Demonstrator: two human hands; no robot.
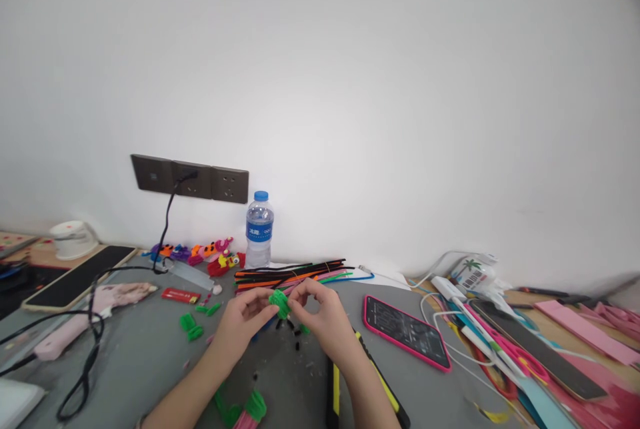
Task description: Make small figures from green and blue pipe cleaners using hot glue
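Both hands meet over the middle of the grey work surface. My left hand pinches a small fuzzy green pipe-cleaner piece from the left. From the other side, my right hand grips the same piece with thumb and fingertips. Small black bits lie beneath the hands. More green coiled pieces rest to the left of my left hand. Near the front edge lies a green and pink fuzzy piece, partly hidden by my left forearm. Yellow and black handles show beside my right forearm.
A bundle of pipe cleaners lies behind the hands, near a water bottle. A pink glue gun with a black cord sits left. A pink-cased phone, white cables and pink scissors are right. Colourful fuzzy figures line the wall.
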